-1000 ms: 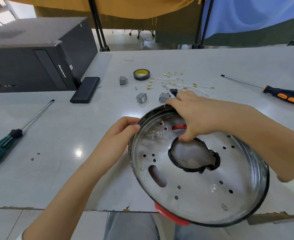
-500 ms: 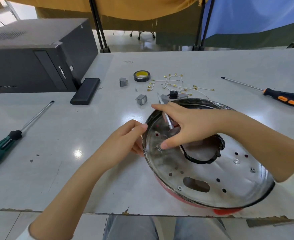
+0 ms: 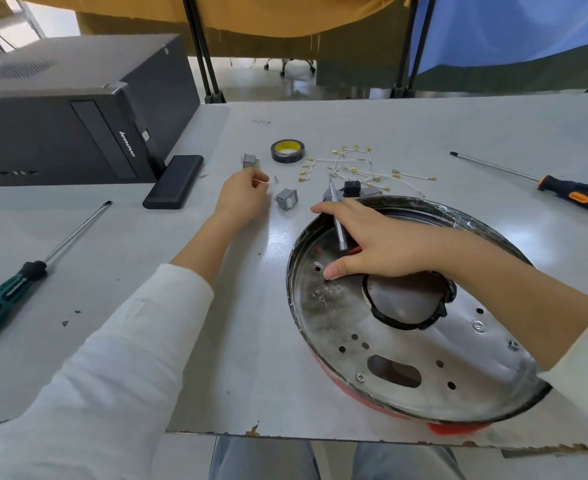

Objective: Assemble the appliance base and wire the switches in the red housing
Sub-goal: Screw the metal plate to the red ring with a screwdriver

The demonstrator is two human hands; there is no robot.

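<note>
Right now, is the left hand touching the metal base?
No. The left hand is off the metal base, out by the small screws on the table.

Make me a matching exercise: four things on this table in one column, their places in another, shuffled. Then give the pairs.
Things:
1. green screwdriver
2. orange screwdriver
3. tape roll
4. metal plate

Places:
A. under the right hand
B. near left of the table
C. far right
D. far middle, beside the wires

Pairs: 1-B, 2-C, 3-D, 4-A
</note>
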